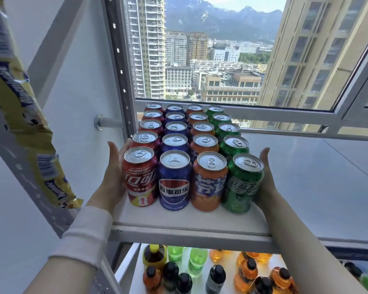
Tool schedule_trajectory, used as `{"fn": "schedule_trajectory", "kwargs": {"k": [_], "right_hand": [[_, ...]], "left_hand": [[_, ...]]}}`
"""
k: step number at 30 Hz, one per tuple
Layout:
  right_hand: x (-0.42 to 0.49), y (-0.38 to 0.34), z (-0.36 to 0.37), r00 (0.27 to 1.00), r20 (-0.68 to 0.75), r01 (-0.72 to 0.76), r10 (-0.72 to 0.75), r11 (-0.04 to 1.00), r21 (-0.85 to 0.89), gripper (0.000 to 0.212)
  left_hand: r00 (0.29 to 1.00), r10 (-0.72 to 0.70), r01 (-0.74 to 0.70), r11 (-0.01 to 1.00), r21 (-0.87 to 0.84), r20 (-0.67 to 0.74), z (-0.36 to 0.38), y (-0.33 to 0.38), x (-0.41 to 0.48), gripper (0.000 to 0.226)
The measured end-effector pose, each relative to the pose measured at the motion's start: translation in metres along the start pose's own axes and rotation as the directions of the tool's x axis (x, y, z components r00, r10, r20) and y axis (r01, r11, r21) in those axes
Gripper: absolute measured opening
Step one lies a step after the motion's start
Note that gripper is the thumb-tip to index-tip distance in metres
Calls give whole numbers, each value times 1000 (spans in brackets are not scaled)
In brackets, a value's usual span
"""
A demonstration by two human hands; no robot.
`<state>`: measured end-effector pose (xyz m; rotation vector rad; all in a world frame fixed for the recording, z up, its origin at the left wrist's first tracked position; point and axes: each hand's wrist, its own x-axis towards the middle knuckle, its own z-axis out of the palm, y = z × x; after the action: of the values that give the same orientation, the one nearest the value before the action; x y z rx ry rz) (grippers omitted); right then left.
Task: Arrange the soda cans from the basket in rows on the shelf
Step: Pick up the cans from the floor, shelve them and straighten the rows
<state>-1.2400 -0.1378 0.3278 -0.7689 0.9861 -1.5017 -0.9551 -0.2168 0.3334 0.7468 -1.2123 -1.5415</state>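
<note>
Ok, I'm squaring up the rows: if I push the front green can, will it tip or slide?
Probably slides: the front green can stands upright on the smooth white shelf. Its lid looks sealed, so likely full and heavy for its size. Glossy wall, maybe slippery.

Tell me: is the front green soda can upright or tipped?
Upright: the green aluminium soda can stands on the white shelf board, silver top facing up.

Cans (174,181) hide much of the left hand (113,179) and right hand (266,177); the bottom edge crops bottles (217,276).
</note>
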Motion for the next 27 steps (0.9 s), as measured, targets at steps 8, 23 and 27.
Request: {"fn": "schedule_trajectory", "kwargs": {"k": [8, 23, 27], "right_hand": [[7, 4, -3, 998, 35, -52, 51, 998, 32, 89], [-16, 1, -4, 963, -142, 173, -229, 929, -327, 110], [-39, 15, -9, 933, -86, 294, -351, 876, -381, 117]], "left_hand": [[993, -115, 116, 990, -80, 18, 8, -3, 2, 68], [969, 228, -211, 965, 157, -94, -1, 14, -18, 99], [940, 325, -288, 918, 272, -101, 3, 4, -47, 92]]}}
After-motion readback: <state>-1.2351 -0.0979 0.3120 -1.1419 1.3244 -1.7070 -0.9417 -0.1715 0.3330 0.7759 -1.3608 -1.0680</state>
